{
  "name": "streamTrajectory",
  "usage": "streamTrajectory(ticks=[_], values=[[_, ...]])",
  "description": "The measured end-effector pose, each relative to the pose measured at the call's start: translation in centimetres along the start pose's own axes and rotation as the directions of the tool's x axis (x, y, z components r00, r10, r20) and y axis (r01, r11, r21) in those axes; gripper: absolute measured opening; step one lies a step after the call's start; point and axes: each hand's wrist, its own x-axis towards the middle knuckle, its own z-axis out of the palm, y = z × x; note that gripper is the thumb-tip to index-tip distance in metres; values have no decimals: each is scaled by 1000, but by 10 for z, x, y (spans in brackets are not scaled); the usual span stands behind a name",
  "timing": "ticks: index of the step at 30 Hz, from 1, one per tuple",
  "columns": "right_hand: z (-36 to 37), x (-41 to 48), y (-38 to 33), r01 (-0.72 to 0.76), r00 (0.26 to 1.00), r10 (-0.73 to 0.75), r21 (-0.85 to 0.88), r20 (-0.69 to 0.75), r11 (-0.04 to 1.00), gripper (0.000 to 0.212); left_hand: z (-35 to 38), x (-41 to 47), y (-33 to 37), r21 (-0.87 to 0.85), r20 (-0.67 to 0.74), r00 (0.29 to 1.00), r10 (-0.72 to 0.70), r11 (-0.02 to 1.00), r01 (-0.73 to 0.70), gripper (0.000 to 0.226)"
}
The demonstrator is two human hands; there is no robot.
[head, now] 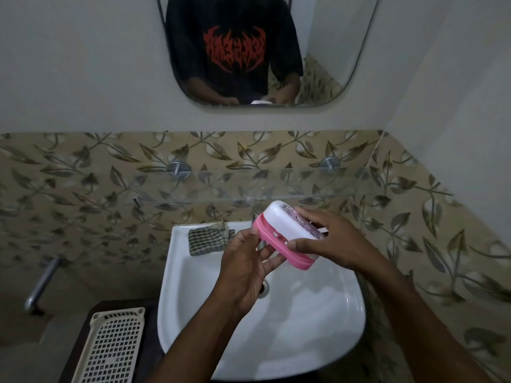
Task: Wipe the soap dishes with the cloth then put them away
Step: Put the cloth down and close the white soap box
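Together, both hands' fingers (297, 246) clasp the soap dish (290, 233).

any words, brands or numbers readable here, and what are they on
Nothing can be read.
T-shirt in the mirror: red spiky lettering, mirrored and too stylised to read.
Soap dish lid: dark ornamental print, partly under the right hand, no legible words.

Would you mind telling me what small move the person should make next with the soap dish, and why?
Probably free the left hand and reach for the checked cloth. Both hands, the right hand included, hold the closed pink and white soap dish above the sink, while the cloth lies untouched on the sink's back rim, so no wiping can begin until it is picked up.
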Motion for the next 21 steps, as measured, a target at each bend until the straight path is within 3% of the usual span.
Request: streamTrajectory(ticks=[10, 21], values=[[4, 1, -25, 67, 998, -68, -136, -5, 988, 93, 0, -9, 13, -54, -47, 999, 7, 999, -9, 32], [6, 1, -32, 79, 995, -87, -162, -41, 984, 95, 1, -8, 19, -99, -70, 998, 5, 995, -12, 35]])
